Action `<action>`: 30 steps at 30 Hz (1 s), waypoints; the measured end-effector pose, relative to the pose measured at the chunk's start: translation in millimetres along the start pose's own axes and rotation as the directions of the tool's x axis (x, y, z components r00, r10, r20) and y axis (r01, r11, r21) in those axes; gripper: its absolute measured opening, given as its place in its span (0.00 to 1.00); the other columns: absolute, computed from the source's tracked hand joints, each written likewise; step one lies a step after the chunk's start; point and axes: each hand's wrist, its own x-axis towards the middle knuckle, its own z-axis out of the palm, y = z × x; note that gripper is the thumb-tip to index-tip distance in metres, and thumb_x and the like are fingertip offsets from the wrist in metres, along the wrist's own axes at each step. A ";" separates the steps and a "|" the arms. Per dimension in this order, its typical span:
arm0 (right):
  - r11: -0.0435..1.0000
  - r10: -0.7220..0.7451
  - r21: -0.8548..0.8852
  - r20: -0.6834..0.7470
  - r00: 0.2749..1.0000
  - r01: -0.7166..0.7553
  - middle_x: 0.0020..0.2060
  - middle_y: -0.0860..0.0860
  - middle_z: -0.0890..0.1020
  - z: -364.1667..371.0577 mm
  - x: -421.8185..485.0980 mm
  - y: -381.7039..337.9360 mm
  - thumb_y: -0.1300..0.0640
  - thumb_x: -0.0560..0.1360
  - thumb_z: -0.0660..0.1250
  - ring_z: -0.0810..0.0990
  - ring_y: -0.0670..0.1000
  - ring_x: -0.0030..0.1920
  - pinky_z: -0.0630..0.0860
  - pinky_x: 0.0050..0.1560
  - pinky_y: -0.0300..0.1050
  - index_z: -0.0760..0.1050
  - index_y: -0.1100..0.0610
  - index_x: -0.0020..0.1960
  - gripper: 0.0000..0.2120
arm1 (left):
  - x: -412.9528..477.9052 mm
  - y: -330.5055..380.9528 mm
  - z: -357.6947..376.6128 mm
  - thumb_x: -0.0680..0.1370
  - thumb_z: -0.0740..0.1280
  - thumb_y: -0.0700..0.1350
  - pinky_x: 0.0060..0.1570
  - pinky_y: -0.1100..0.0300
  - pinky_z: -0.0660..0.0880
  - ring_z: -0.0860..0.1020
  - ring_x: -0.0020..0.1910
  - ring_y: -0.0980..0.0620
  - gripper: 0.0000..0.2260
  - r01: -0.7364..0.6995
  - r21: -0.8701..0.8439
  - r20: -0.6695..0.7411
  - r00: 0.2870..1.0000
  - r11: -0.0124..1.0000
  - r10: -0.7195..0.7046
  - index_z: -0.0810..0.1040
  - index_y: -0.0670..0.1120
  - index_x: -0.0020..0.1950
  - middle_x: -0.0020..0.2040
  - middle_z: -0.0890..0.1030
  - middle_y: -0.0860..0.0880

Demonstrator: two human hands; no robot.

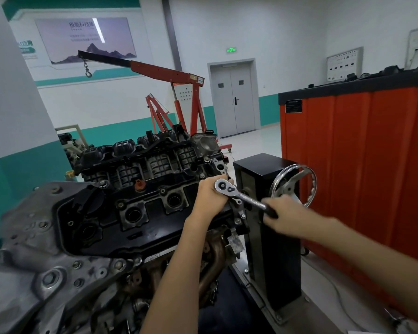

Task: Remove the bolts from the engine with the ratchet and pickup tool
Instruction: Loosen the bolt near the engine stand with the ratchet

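Observation:
The engine [140, 208] sits on a stand, its black valve cover facing me with open plug wells. A chrome ratchet [239, 195] stands on the cover's right end, head at the upper left, handle slanting down to the right. My left hand [210, 196] curls around the ratchet's head from below, over the spot where the socket sits; the bolt is hidden. My right hand [282, 215] grips the black end of the handle. Several bolts [103, 183] show along the cover's edge. No pickup tool is visible.
The stand's black column [273, 237] with a chrome handwheel [293, 185] is just behind the ratchet. An orange cabinet [362, 165] fills the right side. A red engine crane [179, 97] stands at the back, with a grey double door [234, 102] beyond.

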 end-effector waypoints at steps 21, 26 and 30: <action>0.973 0.038 0.228 -0.010 0.999 -0.035 0.29 0.47 0.74 32.7 -7.8 -10.6 0.60 0.75 0.65 0.72 0.40 0.24 0.68 0.25 0.35 0.70 0.52 0.39 0.08 | -1.2 4.0 1.3 0.77 0.66 0.34 0.33 0.59 0.59 0.58 0.29 0.57 0.25 0.017 -0.011 -0.029 0.999 1.000 -0.017 0.58 0.50 0.27 0.24 0.60 0.55; 0.895 -0.153 -0.442 -0.161 0.975 0.067 0.30 0.46 0.71 -40.9 25.7 8.9 0.52 0.75 0.63 0.72 0.48 0.31 0.64 0.32 0.40 0.69 0.53 0.45 0.05 | -1.4 9.9 -4.1 0.75 0.65 0.32 0.32 0.61 0.59 0.60 0.27 0.58 0.23 0.009 0.048 -0.003 1.000 0.999 -0.008 0.62 0.49 0.26 0.24 0.64 0.54; 0.987 0.026 -0.150 -0.202 0.979 -0.057 0.33 0.48 0.73 3.4 4.1 -8.0 0.53 0.74 0.65 0.75 0.50 0.34 0.69 0.34 0.43 0.67 0.51 0.42 0.07 | -4.8 12.8 4.9 0.79 0.62 0.34 0.32 0.58 0.56 0.57 0.29 0.55 0.22 0.103 -0.143 -0.185 0.974 0.984 -0.128 0.57 0.47 0.29 0.27 0.59 0.50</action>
